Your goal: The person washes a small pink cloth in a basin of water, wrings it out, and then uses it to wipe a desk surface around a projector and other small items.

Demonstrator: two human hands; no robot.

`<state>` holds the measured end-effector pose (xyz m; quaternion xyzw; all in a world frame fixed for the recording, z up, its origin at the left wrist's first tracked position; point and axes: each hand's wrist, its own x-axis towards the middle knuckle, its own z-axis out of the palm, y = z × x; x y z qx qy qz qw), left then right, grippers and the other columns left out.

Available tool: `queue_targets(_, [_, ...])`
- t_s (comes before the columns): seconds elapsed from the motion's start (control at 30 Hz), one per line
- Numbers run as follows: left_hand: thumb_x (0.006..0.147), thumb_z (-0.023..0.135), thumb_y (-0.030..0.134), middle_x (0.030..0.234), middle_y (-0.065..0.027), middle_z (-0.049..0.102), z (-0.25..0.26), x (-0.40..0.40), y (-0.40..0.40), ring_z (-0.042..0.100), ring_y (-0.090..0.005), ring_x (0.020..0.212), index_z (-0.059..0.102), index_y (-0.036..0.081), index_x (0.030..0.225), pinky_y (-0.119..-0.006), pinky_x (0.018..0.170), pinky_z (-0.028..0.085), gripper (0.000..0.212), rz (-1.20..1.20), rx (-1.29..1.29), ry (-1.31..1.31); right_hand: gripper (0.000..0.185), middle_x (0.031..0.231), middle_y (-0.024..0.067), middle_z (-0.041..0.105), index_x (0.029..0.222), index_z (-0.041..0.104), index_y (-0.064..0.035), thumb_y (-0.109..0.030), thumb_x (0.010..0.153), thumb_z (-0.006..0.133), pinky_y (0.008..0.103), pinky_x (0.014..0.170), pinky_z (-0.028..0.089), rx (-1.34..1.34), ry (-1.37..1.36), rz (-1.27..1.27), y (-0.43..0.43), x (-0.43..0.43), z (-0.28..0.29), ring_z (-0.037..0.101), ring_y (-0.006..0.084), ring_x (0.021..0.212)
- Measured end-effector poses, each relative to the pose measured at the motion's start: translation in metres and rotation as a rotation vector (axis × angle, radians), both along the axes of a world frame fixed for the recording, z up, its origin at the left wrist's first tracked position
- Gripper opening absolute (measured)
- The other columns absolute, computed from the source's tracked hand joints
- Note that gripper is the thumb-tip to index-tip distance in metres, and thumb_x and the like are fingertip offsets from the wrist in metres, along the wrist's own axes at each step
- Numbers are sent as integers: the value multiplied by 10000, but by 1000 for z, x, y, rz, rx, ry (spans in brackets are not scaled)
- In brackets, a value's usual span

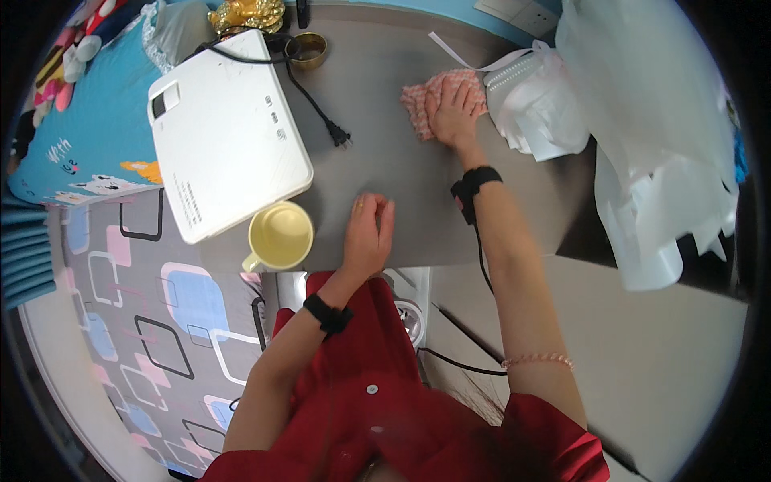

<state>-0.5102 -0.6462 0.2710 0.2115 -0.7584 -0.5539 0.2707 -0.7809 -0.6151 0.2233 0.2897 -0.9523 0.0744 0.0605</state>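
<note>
My right hand (453, 115) presses flat on a pink and white checked cloth (417, 107) on the grey tabletop (373, 78), its fingers spread a little. Near the table's front edge rests my left hand (368, 232), loosely curled, with no object visible in it. Left of that hand stands a yellow mug (281, 235), its handle towards the lower left. A white flat-topped device (232, 138), perhaps a projector or printer, lies behind the mug. Its black power cord ends in a plug (338, 134) on the tabletop.
A small brass bowl (309, 50) and a gold figurine (250, 15) stand at the back left. White plastic bags (650, 102) crowd the right side, beside a white pouch (512, 78) with a strap. A blue cushion (96, 144) lies at the far left, above a patterned bedspread (193, 295).
</note>
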Motion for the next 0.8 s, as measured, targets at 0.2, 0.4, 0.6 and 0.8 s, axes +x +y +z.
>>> queue_targets(0.2, [877,483,132,763,-168,499,-10,-2,2,481,-329,746,466,-8,845,-399,661,388,144,4,-61,20,618,1426,229,168,1391,218,-106,-469,901,316,519,1059,94,89,55,13,48,92,11,145,401,1317])
queue_targets(0.4, [877,466,138,785,-169,504,-15,-3,1,480,-345,756,471,0,852,-413,676,388,141,-17,-129,41,590,1413,251,183,1375,242,-53,-379,903,381,538,1046,117,60,79,82,97,179,22,162,408,1309])
queue_targets(0.6, [876,466,134,800,-169,502,-16,0,0,481,-351,761,468,-1,838,-415,677,394,140,-22,-61,19,589,1399,286,175,1374,230,-25,-334,902,400,548,1041,116,109,12,122,125,231,36,149,432,1305])
queue_targets(0.8, [864,488,129,814,-154,520,-23,-2,5,505,-322,778,513,8,905,-406,681,418,130,-40,-241,3,592,1398,300,151,1370,226,-16,-335,903,401,567,1036,103,92,5,156,97,174,35,131,465,1296])
